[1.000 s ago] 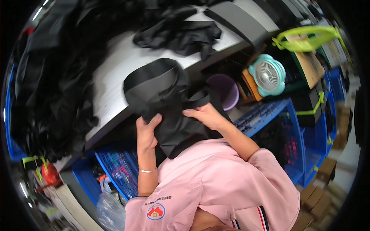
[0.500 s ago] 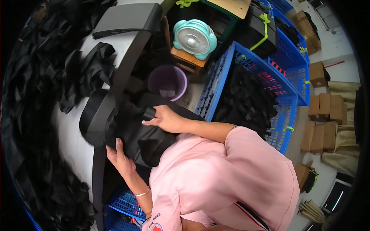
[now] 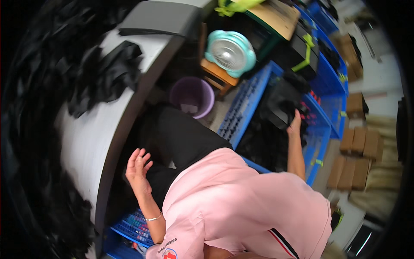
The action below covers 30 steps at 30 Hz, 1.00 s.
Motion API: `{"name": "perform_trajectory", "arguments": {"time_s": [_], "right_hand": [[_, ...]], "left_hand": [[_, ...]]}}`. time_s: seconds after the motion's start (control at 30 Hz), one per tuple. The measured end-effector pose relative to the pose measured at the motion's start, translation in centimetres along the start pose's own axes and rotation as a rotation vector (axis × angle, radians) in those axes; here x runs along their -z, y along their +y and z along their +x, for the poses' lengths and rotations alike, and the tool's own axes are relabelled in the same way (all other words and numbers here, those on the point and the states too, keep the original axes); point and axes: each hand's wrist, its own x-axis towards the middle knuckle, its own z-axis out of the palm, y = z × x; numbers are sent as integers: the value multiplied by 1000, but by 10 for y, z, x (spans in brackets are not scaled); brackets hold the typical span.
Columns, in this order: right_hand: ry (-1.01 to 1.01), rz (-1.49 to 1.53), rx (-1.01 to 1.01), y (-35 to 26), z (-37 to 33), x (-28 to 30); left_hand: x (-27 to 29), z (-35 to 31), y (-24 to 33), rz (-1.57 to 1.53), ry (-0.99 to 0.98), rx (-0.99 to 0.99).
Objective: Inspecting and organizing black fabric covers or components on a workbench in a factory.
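My right hand (image 3: 295,123) is out over the large blue plastic crate (image 3: 250,101) on the right. It grips the edge of a black fabric piece (image 3: 279,101), blurred by motion, above the black fabric heaped inside. The thumb shows, but the other fingers are partly hidden. My left hand (image 3: 139,170) is raised beside the edge of the white table (image 3: 92,149), near my lap. Its fingers are apart and loosely bent, with nothing in them.
Black fabric pieces (image 3: 108,73) lie heaped on the table, with a grey-black stack (image 3: 159,19) at its far end. Beyond my knees are a purple bin (image 3: 211,97) and a turquoise fan (image 3: 230,54) on a wooden stool. Cardboard boxes (image 3: 360,142) stand at right.
My right hand has swung right from my lap to over the crate, carrying the black fabric piece. My left hand has let go of it and stays near the table edge.
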Motion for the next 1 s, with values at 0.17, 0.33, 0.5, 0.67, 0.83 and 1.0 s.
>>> {"name": "perform_trajectory", "arguments": {"time_s": [0.17, 0.33, 0.5, 0.67, 0.83, 1.0], "right_hand": [[630, -1086, -15, 20, 47, -8], [-370, -863, 373, 87, -44, -204], [-948, -738, 1103, 81, -219, -399], [-724, -974, 1863, 50, -286, -503], [-955, -723, 1662, 39, -295, -531], [-1198, -459, 698, 22, -338, -509]], "left_hand": [[7, -1, -4, -76, -14, 5], [9, 1, 1, -96, 27, -9], [10, 5, 19, -80, 34, -78], [20, 6, 31, -110, 61, -176], [28, 1, 30, -148, 109, -105], [14, -8, 45, -140, 171, -470]]}}
